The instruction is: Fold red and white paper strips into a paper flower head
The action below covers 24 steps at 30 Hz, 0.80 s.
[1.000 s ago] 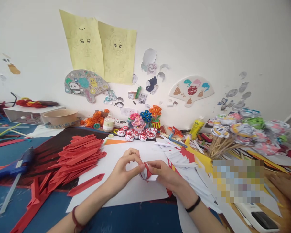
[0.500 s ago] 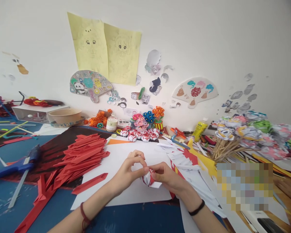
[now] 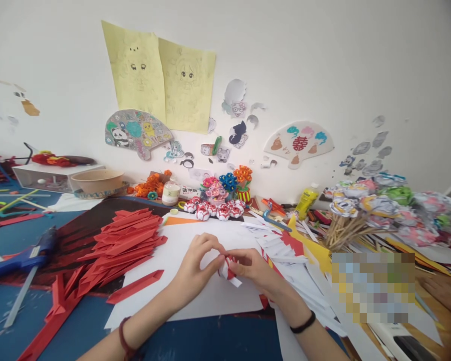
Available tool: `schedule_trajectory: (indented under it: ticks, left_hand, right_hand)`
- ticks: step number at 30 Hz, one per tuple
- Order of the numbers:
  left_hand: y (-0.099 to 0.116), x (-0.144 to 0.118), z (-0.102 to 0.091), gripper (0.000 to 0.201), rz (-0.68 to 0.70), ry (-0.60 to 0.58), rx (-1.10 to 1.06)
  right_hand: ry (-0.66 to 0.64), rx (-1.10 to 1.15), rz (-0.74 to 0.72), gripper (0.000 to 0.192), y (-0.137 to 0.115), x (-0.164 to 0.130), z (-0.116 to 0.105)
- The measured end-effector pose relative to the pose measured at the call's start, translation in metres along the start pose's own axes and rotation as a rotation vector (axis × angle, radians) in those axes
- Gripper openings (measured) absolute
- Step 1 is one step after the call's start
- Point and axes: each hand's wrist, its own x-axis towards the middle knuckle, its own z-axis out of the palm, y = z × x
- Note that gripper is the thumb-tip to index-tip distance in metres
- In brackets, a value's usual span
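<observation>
Both my hands meet over a large white paper sheet (image 3: 165, 296) around a small red-and-white folded paper flower (image 3: 225, 269). My left hand (image 3: 201, 258) pinches its upper left side between thumb and fingers. From the right, my right hand (image 3: 250, 264) grips it, and a white paper end sticks out below. The fingers cover most of the flower. Left of the sheet lies a heap of folded red paper strips (image 3: 124, 240); one red strip (image 3: 135, 287) rests on the sheet. Folded white paper strips (image 3: 285, 255) spread out to the right. Behind stand several finished red-and-white paper flowers (image 3: 222, 211).
A blue glue gun (image 3: 33, 255) lies at far left. At the back are a tan bowl (image 3: 97, 178), a jar (image 3: 170, 193) and a yellow bottle (image 3: 307, 200). Paper flowers on sticks (image 3: 346, 228) stand at right. Another person's hand (image 3: 441, 296) rests at the right edge.
Both hands stay on the paper flower, and their fingers have shifted slightly; the flower is turned a little, its white end pointing lower. The whole view has moved slightly.
</observation>
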Motion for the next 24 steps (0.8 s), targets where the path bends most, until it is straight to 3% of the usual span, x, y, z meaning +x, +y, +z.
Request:
schedule_trajectory:
  ticks: [4, 8, 13, 17, 20, 24]
  left_hand:
    - [0.006, -0.005, -0.004, 0.015, 0.183, -0.047, 0.240]
    - [0.002, -0.010, 0.005, 0.025, 0.285, -0.159, 0.366]
    - [-0.009, -0.010, 0.013, 0.009, 0.265, -0.101, 0.379]
    - [-0.011, -0.009, 0.010, 0.010, 0.246, -0.028, 0.394]
    - [-0.012, -0.008, 0.009, 0.011, 0.216, 0.015, 0.426]
    - [-0.015, -0.009, 0.011, 0.012, 0.192, 0.014, 0.427]
  right_hand:
    - [0.193, -0.075, -0.036, 0.039, 0.005, 0.003, -0.002]
    - [0.276, -0.144, -0.035, 0.044, 0.018, 0.008, -0.003]
    - [0.227, -0.198, -0.066, 0.044, 0.023, 0.009, -0.003]
    - [0.359, -0.427, -0.239, 0.041, 0.016, 0.004, -0.006]
    - [0.412, -0.676, -0.426, 0.024, 0.012, 0.001, -0.005]
    - [0.337, -0.849, -0.483, 0.011, 0.015, -0.001, 0.003]
